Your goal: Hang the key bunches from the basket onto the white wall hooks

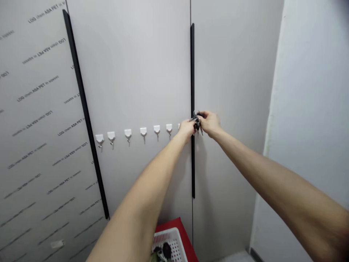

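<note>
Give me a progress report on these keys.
Nothing looks finished yet: the white hooks in view hold nothing. In hand: the left hand and right hand grip a bunch of keys beside the door's black handle. Left: dark items, possibly more keys, in the white basket.
</note>
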`<state>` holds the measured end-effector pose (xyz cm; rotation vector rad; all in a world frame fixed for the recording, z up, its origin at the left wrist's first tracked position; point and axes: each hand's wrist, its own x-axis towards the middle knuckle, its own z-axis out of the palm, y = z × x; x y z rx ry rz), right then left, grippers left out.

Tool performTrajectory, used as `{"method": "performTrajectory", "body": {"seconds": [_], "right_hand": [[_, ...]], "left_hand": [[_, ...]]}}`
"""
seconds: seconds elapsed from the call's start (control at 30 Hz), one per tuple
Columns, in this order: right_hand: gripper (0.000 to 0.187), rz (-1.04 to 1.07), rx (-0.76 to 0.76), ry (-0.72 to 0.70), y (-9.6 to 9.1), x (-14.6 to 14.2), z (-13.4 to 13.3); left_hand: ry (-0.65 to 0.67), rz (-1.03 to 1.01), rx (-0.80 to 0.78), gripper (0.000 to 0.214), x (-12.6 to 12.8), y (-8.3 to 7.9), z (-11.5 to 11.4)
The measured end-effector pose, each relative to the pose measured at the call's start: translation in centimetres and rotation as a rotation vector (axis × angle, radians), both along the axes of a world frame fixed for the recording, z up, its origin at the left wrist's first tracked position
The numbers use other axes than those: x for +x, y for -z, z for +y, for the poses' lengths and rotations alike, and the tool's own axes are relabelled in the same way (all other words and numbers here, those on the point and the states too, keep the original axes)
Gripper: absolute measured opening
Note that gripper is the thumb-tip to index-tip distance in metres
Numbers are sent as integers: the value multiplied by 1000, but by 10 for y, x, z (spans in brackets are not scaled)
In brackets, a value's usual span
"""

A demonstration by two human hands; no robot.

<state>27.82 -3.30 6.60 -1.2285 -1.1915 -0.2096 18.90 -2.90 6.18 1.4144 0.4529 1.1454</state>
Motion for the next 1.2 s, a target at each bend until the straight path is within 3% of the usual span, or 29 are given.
{"method": "performTrajectory", "body": {"seconds": [0.1, 0.2, 0.3, 0.47, 0.67, 0.8, 0.97, 1.2], "right_hand": [[23, -69, 69, 91, -14, -5, -2], [19, -62, -95, 24, -11, -8, -2], [19, 23, -178, -82, 6, -9, 0], [22, 276, -80, -303, 38, -11, -1], [28, 605, 35, -458, 85, -24, -3], [31, 686, 78, -604, 101, -32, -6], [32, 637, 127, -475, 100, -33, 2], [28, 102, -152, -90, 103, -37, 15]], "left_hand": [[-6, -19, 37, 13, -2, -17, 2], [-12, 55, 15, 13, -10, -15, 7], [-5, 94, -8, 12, -16, 1, 10], [9, 94, -23, 9, -14, 28, 9], [-40, 88, 1, 9, -12, 68, 7], [-52, 104, 45, 9, -16, 82, 7], [-119, 122, 19, 4, -19, 82, 9], [-163, 86, -68, 8, -45, 100, 4]]}}
